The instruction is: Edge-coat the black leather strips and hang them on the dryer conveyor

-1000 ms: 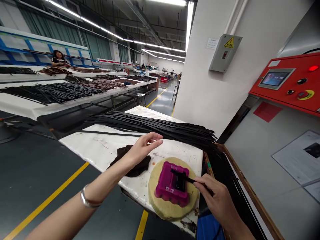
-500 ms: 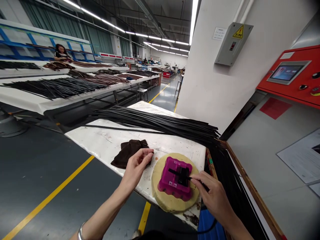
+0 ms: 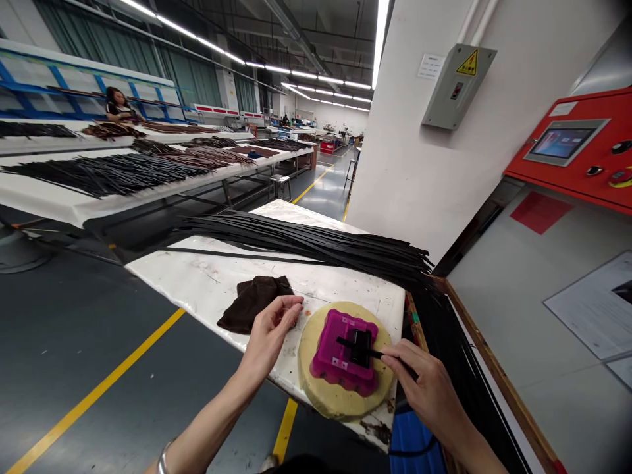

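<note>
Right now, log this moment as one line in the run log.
left hand: beside dark brown cloth | right hand: holding thin black tool at magenta block | block on: round tan pad | beyond: black straps

From where I'm watching, this is a big factory workshop. Long white tables (image 3: 59, 207) run down the hall, piled with dark straps (image 3: 103, 174), and a worker (image 3: 118, 108) sits among them. Yellow floor lines (image 3: 93, 375) mark the aisles, with a red control panel (image 3: 573, 148) and a wall-mounted electrical box (image 3: 457, 85) on my right.
</note>
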### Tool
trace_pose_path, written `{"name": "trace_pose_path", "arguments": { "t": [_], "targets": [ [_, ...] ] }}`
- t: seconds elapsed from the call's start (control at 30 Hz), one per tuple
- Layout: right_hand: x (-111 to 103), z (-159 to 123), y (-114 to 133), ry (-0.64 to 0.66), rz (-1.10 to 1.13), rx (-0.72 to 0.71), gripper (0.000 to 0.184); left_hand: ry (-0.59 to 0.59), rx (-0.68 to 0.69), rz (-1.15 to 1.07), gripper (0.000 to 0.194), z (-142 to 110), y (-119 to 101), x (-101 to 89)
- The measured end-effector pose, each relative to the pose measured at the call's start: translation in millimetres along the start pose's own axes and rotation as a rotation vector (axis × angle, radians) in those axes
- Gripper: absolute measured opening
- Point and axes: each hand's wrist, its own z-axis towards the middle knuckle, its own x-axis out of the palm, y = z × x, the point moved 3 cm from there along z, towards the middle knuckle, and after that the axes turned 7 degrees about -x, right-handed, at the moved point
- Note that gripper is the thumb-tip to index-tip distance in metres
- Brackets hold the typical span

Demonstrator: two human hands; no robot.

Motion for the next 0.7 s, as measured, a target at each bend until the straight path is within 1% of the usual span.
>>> {"name": "trace_pose_path", "arguments": {
  "t": [0.13,0.3,0.37,0.53,0.6,0.63,0.7],
  "targets": [
    [-8,-6,-3,0.023,-0.043,0.052,0.020,0.009,-0.012,-0.009,0.039,0,1,1.7],
    [-21,-15,-11,0.038,-0.096,-0.005,0.020,0.009,-0.016,-0.023,0.040,0,4,2.8],
    [-26,-19,-14,0.041,-0.116,-0.007,0.019,0.011,-0.018,-0.023,0.040,-1,4,3.6],
    [-37,-30,-18,0.046,-0.129,0.084,0.021,0.021,-0.029,-0.019,0.040,-2,1,7.9],
    [-43,-34,-18,0.022,-0.101,0.109,0.022,0.014,-0.034,-0.029,0.041,-1,-1,8.1],
    [-48,-36,-18,-0.011,-0.081,0.134,0.023,0.004,-0.037,-0.034,0.041,-2,-3,7.6],
    [-60,-41,-20,-0.136,-0.044,0.231,0.025,-0.042,-0.032,-0.045,0.041,-4,-9,5.8]
  ]
}}
